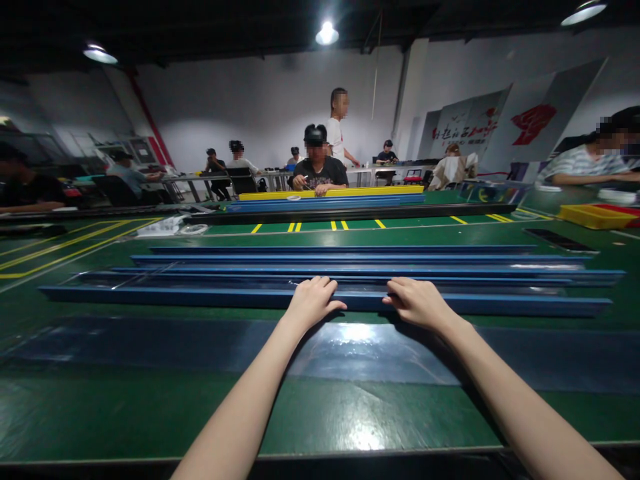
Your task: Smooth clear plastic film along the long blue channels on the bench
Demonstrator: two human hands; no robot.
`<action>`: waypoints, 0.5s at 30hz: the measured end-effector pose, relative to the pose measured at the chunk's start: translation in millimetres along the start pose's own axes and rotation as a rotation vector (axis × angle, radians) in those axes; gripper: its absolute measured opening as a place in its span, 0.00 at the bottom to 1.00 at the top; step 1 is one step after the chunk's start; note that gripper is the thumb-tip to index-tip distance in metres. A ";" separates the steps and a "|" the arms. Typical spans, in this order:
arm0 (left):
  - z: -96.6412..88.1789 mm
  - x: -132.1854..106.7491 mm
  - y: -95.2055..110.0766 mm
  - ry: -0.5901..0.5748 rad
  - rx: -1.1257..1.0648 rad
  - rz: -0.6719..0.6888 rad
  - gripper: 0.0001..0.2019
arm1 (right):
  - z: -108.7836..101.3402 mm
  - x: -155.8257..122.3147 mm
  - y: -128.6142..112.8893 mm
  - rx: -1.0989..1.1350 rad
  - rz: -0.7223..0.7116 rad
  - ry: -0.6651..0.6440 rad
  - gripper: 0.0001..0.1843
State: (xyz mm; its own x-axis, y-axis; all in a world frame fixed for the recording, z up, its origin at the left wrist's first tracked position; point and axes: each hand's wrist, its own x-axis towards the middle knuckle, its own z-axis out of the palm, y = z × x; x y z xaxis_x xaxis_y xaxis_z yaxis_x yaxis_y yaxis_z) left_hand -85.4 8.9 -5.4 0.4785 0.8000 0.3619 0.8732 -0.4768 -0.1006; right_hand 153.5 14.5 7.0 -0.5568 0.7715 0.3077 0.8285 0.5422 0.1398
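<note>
left fingers [326, 283] and right fingers [399, 285], curled, grip a straight blue rail [364, 302] — glossy, translucent film [360, 357] lies flat.

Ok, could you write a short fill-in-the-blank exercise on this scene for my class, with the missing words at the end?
1. The left hand and right hand are on the nearest rail, whose colour is ____.
2. The tabletop under the rails is coloured ____.
3. Seen from the camera, the dark phone lies on the ____ side of the picture.
4. The long bar just in front of the seated person opposite is coloured ____.

Missing words: blue; green; right; yellow.
</note>
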 end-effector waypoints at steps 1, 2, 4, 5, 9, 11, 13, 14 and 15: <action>0.2 -0.2 -0.8 0.001 0.003 0.002 0.19 | -0.7 -1.7 3.3 0.001 0.008 -0.005 0.13; 0.3 -0.3 -1.5 0.002 0.007 0.003 0.19 | -1.6 -3.4 6.6 0.001 0.018 -0.013 0.13; 0.1 -0.4 -2.3 0.004 0.015 0.010 0.19 | -3.5 -7.1 12.9 0.001 0.042 -0.030 0.13; 0.0 -0.4 -2.5 0.004 0.019 0.015 0.19 | -4.5 -8.9 15.8 0.001 0.055 -0.037 0.13; -0.7 -0.4 -2.3 0.001 0.036 0.031 0.19 | -6.6 -14.6 24.9 -0.003 0.092 -0.054 0.14; -0.3 -0.5 -2.1 -0.005 0.046 0.033 0.18 | -5.7 -15.9 27.2 -0.010 0.100 -0.057 0.15; 0.8 -0.6 -1.8 -0.009 0.056 0.032 0.18 | -3.6 -16.5 27.8 -0.014 0.094 -0.059 0.15; 1.5 -0.6 -1.7 -0.010 0.061 0.032 0.18 | -2.4 -16.6 27.7 -0.014 0.087 -0.058 0.15; 2.3 -0.5 -1.6 -0.010 0.063 0.032 0.18 | -1.3 -16.7 27.3 -0.013 0.080 -0.055 0.15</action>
State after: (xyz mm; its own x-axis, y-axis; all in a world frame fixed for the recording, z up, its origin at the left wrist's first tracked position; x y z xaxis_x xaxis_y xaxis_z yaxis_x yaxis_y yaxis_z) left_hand -86.9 10.1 -7.6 0.5071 0.7884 0.3483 0.8613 -0.4786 -0.1707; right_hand 185.5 16.0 6.9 -0.4913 0.8295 0.2658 0.8708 0.4745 0.1288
